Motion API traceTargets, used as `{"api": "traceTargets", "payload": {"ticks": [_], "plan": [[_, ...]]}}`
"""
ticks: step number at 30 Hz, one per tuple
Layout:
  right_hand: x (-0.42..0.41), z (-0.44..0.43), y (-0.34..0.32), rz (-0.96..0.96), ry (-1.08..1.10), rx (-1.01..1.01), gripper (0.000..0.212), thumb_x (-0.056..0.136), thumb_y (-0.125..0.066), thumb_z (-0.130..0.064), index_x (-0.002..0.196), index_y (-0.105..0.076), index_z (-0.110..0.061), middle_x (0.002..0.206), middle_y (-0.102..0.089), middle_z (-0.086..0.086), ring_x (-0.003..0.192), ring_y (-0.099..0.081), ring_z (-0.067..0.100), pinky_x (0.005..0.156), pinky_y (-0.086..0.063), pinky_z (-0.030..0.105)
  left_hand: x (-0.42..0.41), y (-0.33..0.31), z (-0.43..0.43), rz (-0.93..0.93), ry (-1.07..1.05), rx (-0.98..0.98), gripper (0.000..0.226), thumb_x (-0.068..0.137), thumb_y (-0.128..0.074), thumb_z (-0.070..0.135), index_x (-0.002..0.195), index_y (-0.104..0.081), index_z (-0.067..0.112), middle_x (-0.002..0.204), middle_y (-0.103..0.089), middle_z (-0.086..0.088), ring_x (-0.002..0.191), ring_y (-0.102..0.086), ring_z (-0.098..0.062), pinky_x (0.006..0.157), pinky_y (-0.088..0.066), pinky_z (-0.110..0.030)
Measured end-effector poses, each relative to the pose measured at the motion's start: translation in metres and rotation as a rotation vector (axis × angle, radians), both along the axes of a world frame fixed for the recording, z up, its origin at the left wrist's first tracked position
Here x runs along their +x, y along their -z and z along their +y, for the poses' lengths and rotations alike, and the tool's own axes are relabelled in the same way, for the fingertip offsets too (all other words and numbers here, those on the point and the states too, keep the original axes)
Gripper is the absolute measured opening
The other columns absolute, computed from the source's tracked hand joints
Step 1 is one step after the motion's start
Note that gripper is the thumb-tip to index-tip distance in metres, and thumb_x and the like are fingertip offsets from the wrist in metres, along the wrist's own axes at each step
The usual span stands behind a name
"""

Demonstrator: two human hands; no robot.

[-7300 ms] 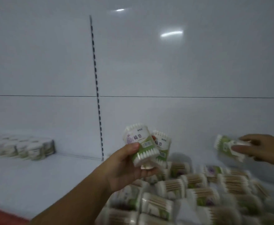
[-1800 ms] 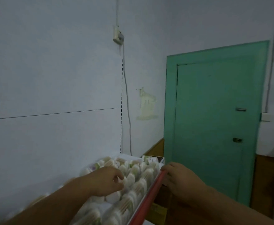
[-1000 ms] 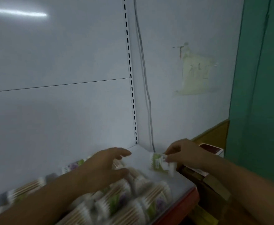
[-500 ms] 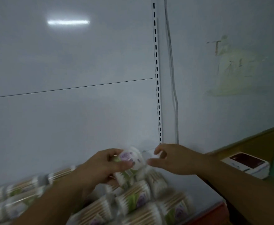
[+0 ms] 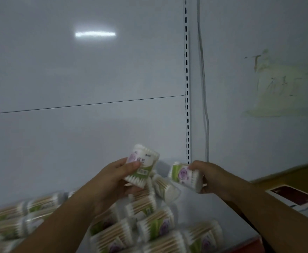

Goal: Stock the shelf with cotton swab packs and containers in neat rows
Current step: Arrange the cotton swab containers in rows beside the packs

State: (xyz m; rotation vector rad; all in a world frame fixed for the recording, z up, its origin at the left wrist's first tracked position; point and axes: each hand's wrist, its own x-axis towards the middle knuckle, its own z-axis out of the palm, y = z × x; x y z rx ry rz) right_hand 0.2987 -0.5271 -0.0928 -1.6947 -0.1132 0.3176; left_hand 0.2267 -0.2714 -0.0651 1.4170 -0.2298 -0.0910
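Currently left hand point(image 5: 113, 179) curls round a near-upright swab container point(image 5: 142, 164); right hand point(image 5: 209, 177) pinches a second container point(image 5: 184, 175) lying sideways, long axis leftward, nearer the bare shelf point(image 5: 200, 209) corner below.

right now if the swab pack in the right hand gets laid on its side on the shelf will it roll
Probably: the swab pack in the right hand looks like a round tub, and the bare shelf looks smooth. It seems light, since the hand holds it by one end. Its wall looks stiff, keeping shape in the grip, though blur hides detail.
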Motion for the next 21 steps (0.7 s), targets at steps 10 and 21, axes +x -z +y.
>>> {"api": "traceTargets", "payload": {"ticks": [10, 21], "plan": [[-0.013, 0.066, -0.051, -0.264, -0.201, -0.090, 0.065, 0.086, -0.038, -0.070, 0.099, -0.064, -0.012, 0.073, -0.072, 0.003, 0.060, -0.069, 0.016, 0.050, -0.052, 0.022, -0.012, -0.006, 0.002, 0.084, 0.163, -0.264, 0.074, 0.041, -0.097, 0.031, 0.105, -0.073, 0.003, 0.115, -0.066, -0.024, 0.102, -0.067, -0.036, 0.083, -0.057, -0.048], [0.044, 0.056, 0.023, -0.385, -0.279, -0.950, 0.039, 0.082, -0.061, -0.056, 0.102, -0.048, -0.025, 0.088, -0.049, -0.009, 0.081, -0.049, 0.008, 0.055, -0.033, 0.015, -0.051, 0.000, 0.020, -0.007, -0.002, -0.714, 0.072, 0.045, -0.095, 0.027, 0.110, -0.072, 0.006, 0.126, -0.063, -0.016, 0.120, -0.057, -0.037, 0.098, -0.046, -0.052]]}}
